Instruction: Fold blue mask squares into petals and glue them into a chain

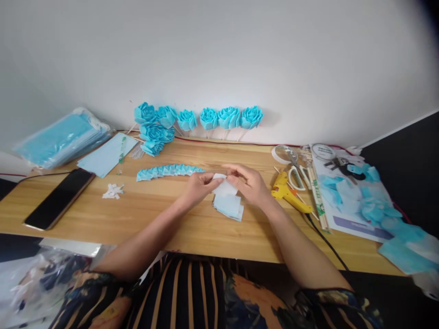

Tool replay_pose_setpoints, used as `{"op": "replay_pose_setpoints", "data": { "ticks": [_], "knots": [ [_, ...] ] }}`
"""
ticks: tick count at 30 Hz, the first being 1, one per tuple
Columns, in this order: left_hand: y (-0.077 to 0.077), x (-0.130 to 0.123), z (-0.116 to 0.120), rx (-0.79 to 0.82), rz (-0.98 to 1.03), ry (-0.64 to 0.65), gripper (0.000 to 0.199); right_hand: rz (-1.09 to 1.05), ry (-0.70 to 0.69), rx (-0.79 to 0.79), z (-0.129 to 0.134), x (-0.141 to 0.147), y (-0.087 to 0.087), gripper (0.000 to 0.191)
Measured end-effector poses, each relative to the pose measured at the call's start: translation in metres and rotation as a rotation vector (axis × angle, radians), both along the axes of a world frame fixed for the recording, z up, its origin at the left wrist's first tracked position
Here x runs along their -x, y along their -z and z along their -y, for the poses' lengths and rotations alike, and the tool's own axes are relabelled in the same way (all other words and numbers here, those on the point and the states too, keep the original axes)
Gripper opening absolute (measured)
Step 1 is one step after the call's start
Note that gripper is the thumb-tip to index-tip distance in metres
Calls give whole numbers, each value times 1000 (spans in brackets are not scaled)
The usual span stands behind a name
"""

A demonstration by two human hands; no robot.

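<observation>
A small pale piece of fabric [225,187] is pinched between the fingers of my left hand [198,188] and my right hand [252,185]. Both hands are closed on its upper edge, thumbs towards each other. Just below it on the table lies a small stack of light blue fabric squares [228,206]. To the left, a curved row of folded blue petals [168,171] reaches close to my left fingers. Against the wall lean several blue fabric roses [229,118] on thin sticks, with more roses [156,132] bunched at the left.
On the right are a yellow glue gun [291,195], scissors [297,176], a tape roll [284,154], wooden sticks [317,196] and blue scraps [373,201]. On the left are a phone [59,199], white clippings [112,191], light blue sheets [106,153] and a bagged blue pack [65,137].
</observation>
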State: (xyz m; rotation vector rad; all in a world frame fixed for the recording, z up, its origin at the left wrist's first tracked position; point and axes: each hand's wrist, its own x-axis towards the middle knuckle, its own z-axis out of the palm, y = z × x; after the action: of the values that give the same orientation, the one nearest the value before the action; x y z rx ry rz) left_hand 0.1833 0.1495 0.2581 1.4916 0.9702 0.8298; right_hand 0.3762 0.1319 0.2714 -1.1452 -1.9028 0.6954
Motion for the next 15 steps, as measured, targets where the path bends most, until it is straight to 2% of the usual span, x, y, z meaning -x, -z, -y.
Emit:
{"op": "replay_pose_setpoints", "data": {
  "ticks": [3,5,9,12,15],
  "knots": [
    [-1,-1,4,-83,-66,2,40,79,13,-57,2,5,-3,12],
    [0,-2,5,-96,-95,15,39,91,32,-92,3,8,-5,12],
    [5,-1,4,31,-99,63,31,44,52,-103,5,8,-5,15],
    [5,1,2,110,29,46,28,-73,111,-68,4,4,-2,22],
    [2,4,-1,160,241,-62,31,-199,120,-74,2,1,3,30]
  ]
}}
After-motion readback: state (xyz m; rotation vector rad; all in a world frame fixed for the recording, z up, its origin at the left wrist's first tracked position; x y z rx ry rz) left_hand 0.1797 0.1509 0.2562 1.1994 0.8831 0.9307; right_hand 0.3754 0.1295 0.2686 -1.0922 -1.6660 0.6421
